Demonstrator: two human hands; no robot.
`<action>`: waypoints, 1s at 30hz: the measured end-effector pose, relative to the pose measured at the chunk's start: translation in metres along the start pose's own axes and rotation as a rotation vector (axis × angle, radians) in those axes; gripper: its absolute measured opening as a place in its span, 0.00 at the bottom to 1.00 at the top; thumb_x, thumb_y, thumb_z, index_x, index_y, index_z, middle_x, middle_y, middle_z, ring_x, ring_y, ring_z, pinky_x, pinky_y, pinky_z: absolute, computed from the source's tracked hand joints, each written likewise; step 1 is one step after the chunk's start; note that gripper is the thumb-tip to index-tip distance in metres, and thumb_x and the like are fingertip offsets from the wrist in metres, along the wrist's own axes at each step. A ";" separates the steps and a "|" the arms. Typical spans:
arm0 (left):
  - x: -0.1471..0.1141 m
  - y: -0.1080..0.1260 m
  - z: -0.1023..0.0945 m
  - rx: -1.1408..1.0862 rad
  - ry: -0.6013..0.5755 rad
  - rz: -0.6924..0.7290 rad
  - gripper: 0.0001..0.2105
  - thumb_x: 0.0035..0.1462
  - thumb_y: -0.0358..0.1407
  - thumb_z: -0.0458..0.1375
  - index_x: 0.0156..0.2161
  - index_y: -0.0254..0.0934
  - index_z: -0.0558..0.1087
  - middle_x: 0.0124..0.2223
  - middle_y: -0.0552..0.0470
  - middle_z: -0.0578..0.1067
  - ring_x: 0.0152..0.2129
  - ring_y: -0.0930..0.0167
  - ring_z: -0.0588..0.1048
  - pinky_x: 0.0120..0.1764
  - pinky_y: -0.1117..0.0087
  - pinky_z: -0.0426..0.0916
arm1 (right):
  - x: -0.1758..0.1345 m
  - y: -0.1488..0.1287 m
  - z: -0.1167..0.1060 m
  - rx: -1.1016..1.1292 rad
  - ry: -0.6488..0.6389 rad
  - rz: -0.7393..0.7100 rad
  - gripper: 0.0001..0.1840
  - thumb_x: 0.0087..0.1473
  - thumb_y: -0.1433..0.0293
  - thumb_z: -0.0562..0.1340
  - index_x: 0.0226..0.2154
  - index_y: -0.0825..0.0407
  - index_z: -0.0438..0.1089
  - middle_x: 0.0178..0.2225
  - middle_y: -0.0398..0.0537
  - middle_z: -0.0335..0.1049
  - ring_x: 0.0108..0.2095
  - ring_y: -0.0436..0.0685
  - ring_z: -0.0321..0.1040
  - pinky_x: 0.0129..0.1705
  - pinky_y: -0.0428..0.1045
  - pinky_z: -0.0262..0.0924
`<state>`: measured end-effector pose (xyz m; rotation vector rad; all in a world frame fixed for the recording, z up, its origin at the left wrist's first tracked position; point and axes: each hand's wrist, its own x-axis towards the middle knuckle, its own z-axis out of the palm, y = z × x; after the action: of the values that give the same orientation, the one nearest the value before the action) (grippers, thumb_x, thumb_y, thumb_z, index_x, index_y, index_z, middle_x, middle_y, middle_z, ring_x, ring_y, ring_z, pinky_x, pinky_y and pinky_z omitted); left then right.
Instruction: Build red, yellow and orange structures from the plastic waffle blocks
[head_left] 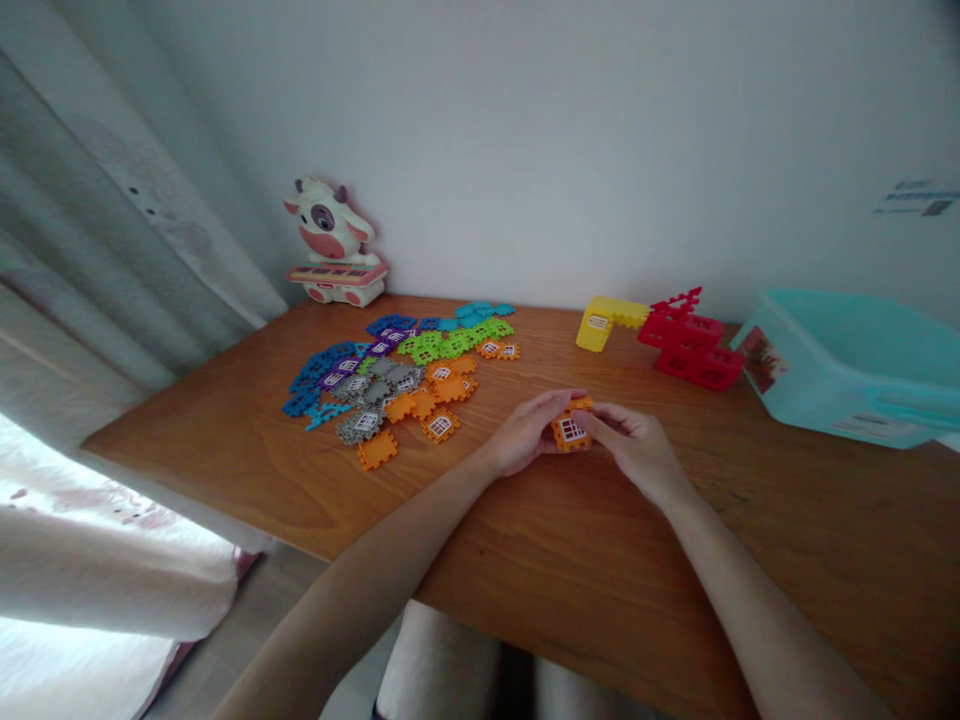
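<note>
Between my two hands, just over the near middle of the table, is a small orange block (pixel 573 432) of joined building panels with a white window grid facing me. My left hand (pixel 529 432) is closed on its left side and upper edge. From the right, my right hand (pixel 634 440) grips the same block, its thumb pressed on the window face. The block's back is hidden by my fingers. Left of my hands lie loose orange panels (pixel 377 450), some with white windows, beside grey panels (pixel 386 378).
Behind these lie green panels (pixel 457 341), purple panels (pixel 379 347) and blue panels (pixel 319 375). A yellow assembly (pixel 595 330) and a red assembly (pixel 697 350) stand at the back right beside a turquoise bin (pixel 847 380). A cow keyboard toy (pixel 336 245) sits at the far left.
</note>
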<state>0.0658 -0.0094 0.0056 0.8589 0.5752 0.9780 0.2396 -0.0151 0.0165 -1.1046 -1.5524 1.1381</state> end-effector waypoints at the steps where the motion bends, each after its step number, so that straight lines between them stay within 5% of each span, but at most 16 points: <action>1: 0.000 0.000 0.000 0.006 0.002 0.002 0.20 0.57 0.49 0.65 0.50 0.39 0.77 0.48 0.45 0.78 0.40 0.66 0.77 0.44 0.62 0.75 | 0.000 0.000 0.000 0.013 -0.006 0.008 0.23 0.49 0.50 0.71 0.40 0.49 0.82 0.37 0.51 0.82 0.37 0.61 0.78 0.39 0.54 0.74; 5: 0.000 0.000 -0.003 0.045 0.009 0.022 0.22 0.59 0.51 0.63 0.50 0.38 0.77 0.49 0.43 0.78 0.40 0.65 0.78 0.42 0.63 0.75 | -0.001 -0.005 -0.001 0.046 -0.022 0.021 0.24 0.46 0.49 0.73 0.38 0.50 0.82 0.36 0.51 0.82 0.30 0.57 0.75 0.31 0.51 0.73; 12: -0.003 0.002 -0.008 0.185 -0.128 0.156 0.25 0.58 0.42 0.66 0.61 0.46 0.71 0.59 0.45 0.75 0.52 0.60 0.76 0.53 0.55 0.73 | -0.002 -0.013 -0.002 0.058 0.082 -0.014 0.21 0.46 0.51 0.73 0.36 0.50 0.82 0.32 0.50 0.81 0.26 0.55 0.74 0.30 0.51 0.74; 18: -0.002 -0.002 -0.009 0.481 -0.023 0.393 0.22 0.63 0.46 0.61 0.59 0.43 0.73 0.62 0.43 0.72 0.60 0.58 0.69 0.60 0.56 0.68 | -0.003 -0.014 -0.003 0.116 0.122 -0.024 0.20 0.45 0.52 0.74 0.35 0.49 0.82 0.35 0.51 0.82 0.28 0.55 0.75 0.30 0.51 0.74; 30: -0.004 0.002 -0.003 0.604 0.056 0.542 0.18 0.64 0.45 0.59 0.54 0.40 0.76 0.58 0.43 0.75 0.58 0.62 0.71 0.62 0.57 0.64 | -0.003 -0.017 0.000 0.141 0.116 -0.019 0.22 0.46 0.51 0.73 0.36 0.51 0.81 0.36 0.51 0.82 0.28 0.55 0.76 0.31 0.52 0.76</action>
<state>0.0609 -0.0109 0.0054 1.5837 0.7180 1.3444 0.2377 -0.0214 0.0322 -1.0406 -1.3697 1.1325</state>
